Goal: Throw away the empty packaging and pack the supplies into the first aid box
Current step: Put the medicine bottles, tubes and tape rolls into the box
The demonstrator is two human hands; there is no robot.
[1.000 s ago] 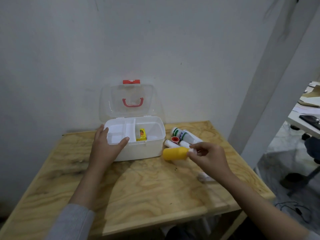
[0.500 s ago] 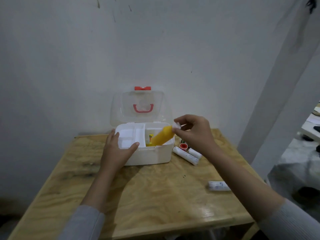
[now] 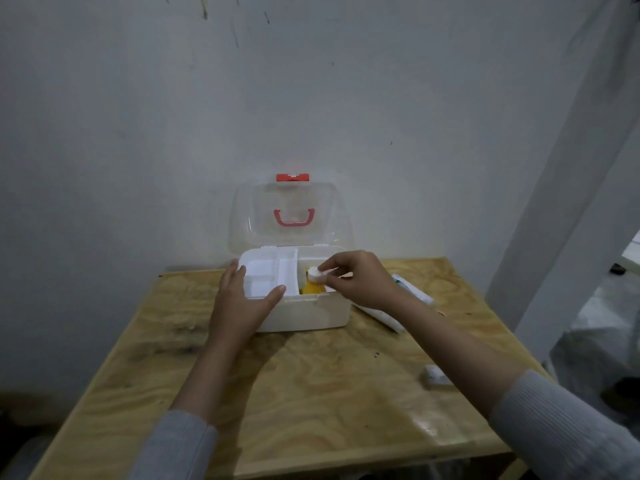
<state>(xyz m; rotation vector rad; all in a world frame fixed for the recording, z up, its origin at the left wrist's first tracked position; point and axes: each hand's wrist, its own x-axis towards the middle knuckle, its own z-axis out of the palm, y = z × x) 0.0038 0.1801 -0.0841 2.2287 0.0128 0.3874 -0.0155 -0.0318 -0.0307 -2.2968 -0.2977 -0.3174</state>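
The left hand [image 3: 242, 303] is seen laid over the front left corner of the first aid box [image 3: 304, 315], with the thumb hooked on the front rim and the fingers spread flat along the left wall; nothing is gripped, the box is merely steadied. It is in the same place as a second ago. The clear lid [image 3: 291, 216] is stood open against the wall, and the divided tray on the left side is shown bare.

In the right-hand compartment the yellow bottle [image 3: 311, 288] is now being lowered, body down and white cap up. A second ago it was carried horizontally over the wooden table [image 3: 311, 393]; half a second ago it was tilted at the box rim. The cap is pinched between the thumb and fingertips of the right hand [image 3: 360, 280], which are closed on it. This supply is judged nearly packed, with release yet to be made.

Further right, white tubes [image 3: 391, 318] are left on the table beside the box, and a small white pack [image 3: 434, 375] lies well apart near the front right edge.

Most of the bottle is hidden by the box wall and the hand. The tubes are partly covered by the right forearm, and their labels cannot be read. The small yellow item noted earlier in the box cannot be made out now.
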